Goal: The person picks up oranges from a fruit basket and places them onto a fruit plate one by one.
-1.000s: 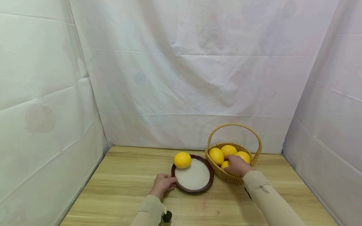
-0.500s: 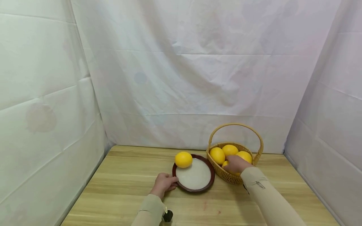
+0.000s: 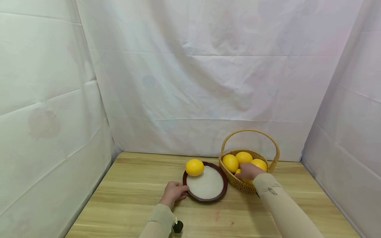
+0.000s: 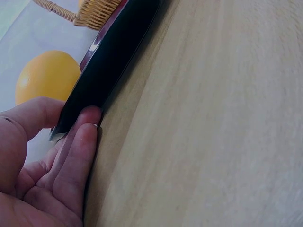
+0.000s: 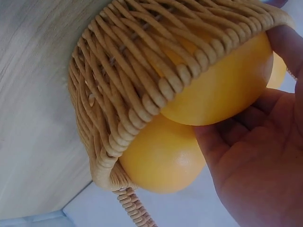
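My left hand (image 3: 173,192) pinches the near left rim of a round plate (image 3: 208,185) with a white middle and dark red edge. In the left wrist view the thumb lies over the rim and fingers (image 4: 78,153) are under its dark underside. One orange (image 3: 194,167) sits at the plate's back left. To the right stands a wicker basket (image 3: 242,188) with a tall arched handle, holding several oranges. My right hand (image 3: 250,172) reaches into it, its thumb and fingers round the front orange (image 5: 225,82), which is still inside the basket wall. Another orange (image 5: 163,156) lies beside that one.
A wooden tabletop (image 3: 125,191) bears everything. White cloth (image 3: 190,99) hangs behind it and along both sides. A small black object (image 3: 178,226) hangs by my left sleeve. The basket stands close against the plate's right side.
The whole scene shifts slightly right in the head view. Both hands keep their places, the left at the plate's rim and the right on the orange in the basket.
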Tool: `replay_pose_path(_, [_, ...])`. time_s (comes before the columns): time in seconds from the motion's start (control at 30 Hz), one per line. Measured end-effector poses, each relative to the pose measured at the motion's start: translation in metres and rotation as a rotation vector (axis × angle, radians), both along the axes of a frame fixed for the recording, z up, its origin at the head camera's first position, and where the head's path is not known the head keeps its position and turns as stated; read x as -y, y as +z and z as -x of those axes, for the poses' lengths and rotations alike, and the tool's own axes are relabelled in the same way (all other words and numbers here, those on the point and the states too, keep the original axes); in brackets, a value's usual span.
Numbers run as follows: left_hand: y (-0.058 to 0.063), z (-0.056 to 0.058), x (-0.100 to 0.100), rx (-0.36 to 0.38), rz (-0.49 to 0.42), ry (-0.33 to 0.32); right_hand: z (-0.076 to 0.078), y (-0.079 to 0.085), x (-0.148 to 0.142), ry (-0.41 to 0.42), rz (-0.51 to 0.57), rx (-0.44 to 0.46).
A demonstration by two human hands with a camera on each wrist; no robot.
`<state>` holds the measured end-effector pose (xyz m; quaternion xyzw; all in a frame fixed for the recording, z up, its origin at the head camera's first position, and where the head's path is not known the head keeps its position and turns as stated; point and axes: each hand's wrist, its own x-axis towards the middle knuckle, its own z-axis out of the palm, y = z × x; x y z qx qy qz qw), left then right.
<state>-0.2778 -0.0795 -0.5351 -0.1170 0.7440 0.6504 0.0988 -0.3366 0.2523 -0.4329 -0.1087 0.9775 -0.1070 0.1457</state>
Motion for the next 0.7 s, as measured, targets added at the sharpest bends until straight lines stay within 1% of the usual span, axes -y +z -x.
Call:
replay_pose_path(0.27, [0.0022, -0.0004, 0.0006, -0.008, 0.003, -0.01, 0.0052, -0.0038, 0.0021, -0.012, -0.007, 0.005])
replay_pose_path(0.4, [0.0016, 0.0, 0.0011, -0.015, -0.003, -0.011, 0.0069, -0.0036, 0.0031, -0.007, -0.005, -0.006])
replay_pose_path(0.7, [0.0012, -0.0005, 0.0014, -0.004, -0.003, -0.014, 0.0065, -0.0038, 0.001, -0.034, 0.079, -0.041])
